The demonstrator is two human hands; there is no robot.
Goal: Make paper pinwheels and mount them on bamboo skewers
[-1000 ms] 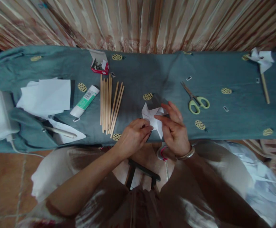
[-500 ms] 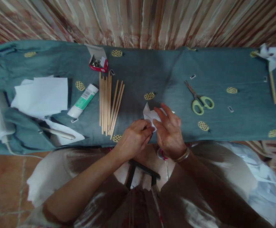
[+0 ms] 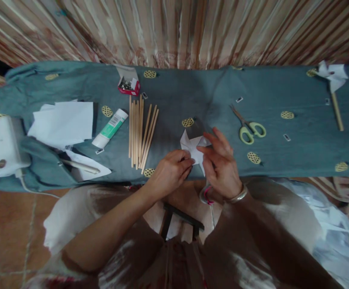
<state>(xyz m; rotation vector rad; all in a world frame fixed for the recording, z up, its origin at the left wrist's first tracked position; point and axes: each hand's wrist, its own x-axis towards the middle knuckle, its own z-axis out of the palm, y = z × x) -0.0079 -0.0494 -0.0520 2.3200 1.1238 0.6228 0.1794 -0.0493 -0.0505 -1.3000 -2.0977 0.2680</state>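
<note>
A white paper pinwheel [image 3: 195, 151] with folded blades lies near the front edge of the cloth-covered table, between my hands. Closed at its left side, my left hand [image 3: 171, 169] pinches the paper near the lower left blade. My right hand [image 3: 222, 165] is at the right side, its fingers apart and bent, the index fingertip over the paper; part of the right blade is hidden behind them. To the left lie several thin wooden sticks [image 3: 136, 132]. Scissors with green handles [image 3: 249, 127] rest to the right.
A glue tube [image 3: 110, 127], a red box of small metal pieces [image 3: 128, 85] and stacked white paper [image 3: 72, 122] are on the left. Beyond them stand a white device [image 3: 6, 144] with a cord and a pen-like tool [image 3: 82, 165]. A pinwheel on a stick [image 3: 336, 108] lies far right.
My right hand has shifted slightly right and its fingers have spread, uncovering more of the pinwheel. My left hand keeps its pinch. The whole view has shifted a little.
</note>
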